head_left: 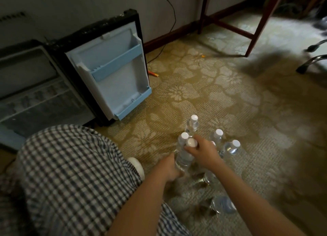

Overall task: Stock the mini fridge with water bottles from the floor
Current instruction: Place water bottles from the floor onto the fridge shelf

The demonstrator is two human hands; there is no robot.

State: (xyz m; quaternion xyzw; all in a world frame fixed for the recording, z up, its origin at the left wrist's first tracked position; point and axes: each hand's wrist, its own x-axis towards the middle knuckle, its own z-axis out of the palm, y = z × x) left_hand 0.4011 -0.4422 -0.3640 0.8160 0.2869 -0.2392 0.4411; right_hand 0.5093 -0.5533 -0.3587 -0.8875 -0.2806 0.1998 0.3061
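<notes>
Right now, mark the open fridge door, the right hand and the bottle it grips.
open fridge door [113, 66]: head view, on the upper blue shelf rail.
right hand [203, 152]: head view, on the back of the hand.
held bottle [192, 143]: head view, on its white cap, beside the fingertips.

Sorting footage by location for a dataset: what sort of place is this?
Probably a hotel room, though it could be a furnished bedroom: a mini fridge stands open against the wall, floral patterned carpet covers the floor, and wooden table legs stand nearby.
</notes>
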